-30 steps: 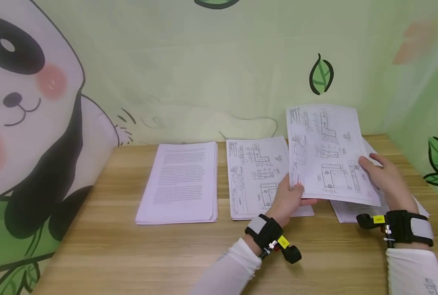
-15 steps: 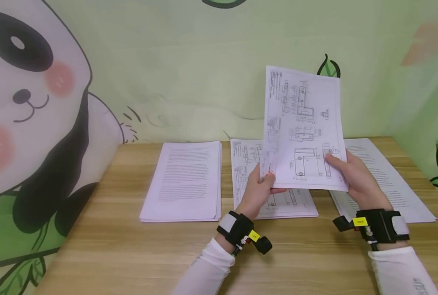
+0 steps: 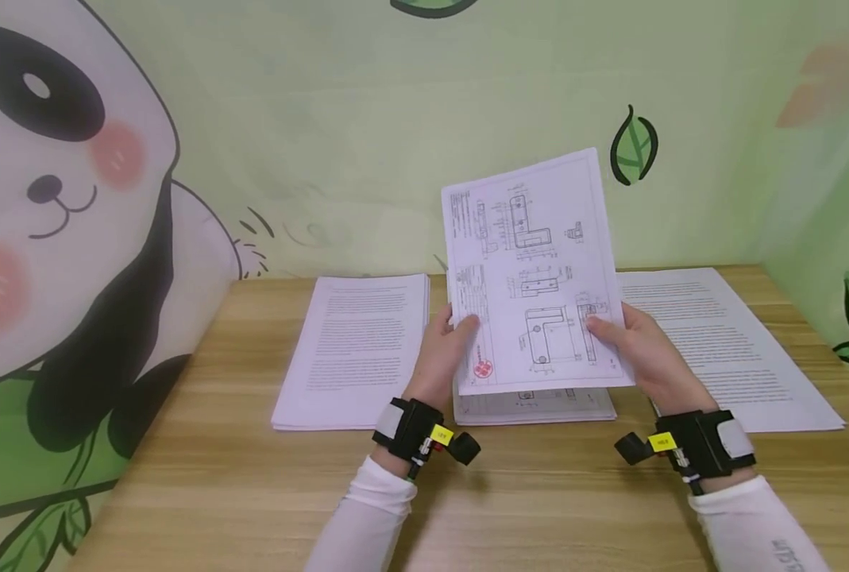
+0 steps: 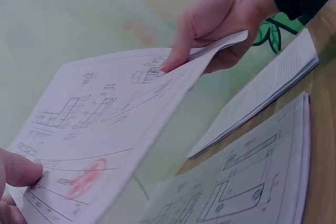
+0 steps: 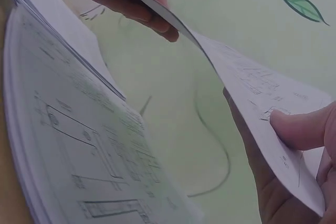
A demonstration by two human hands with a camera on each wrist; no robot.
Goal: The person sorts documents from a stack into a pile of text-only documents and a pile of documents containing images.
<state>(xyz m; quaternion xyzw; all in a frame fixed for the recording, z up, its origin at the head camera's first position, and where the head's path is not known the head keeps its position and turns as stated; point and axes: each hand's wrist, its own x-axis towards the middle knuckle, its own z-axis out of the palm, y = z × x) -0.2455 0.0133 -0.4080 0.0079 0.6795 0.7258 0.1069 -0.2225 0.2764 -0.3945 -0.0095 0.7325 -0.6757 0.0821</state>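
Between my two hands a sheet of paper (image 3: 510, 334) with technical drawings and a red stamp is held up, tilted, above the middle stack. My left hand (image 3: 441, 353) pinches its left edge, thumb on the printed face. The right hand (image 3: 649, 349) grips the lower right edge, its thumb over a drawing and fingers behind. In the right wrist view the sheet (image 5: 252, 82) bends slightly, with the right fingers underneath. Below it lies a stack of drawing sheets (image 3: 538, 409), mostly hidden by the held paper in the head view.
To the left lies a thick stack of text pages (image 3: 353, 357). On the right, more text pages (image 3: 739, 349) lie partly behind my right hand. All rest on a wooden table (image 3: 252, 492) before a printed cloth backdrop (image 3: 324, 119).
Both hands have carried the drawing sheet leftward from over the right pages to above the middle stack. It rose, then lowered a little and tilted; the left hand's grip moved up its edge.
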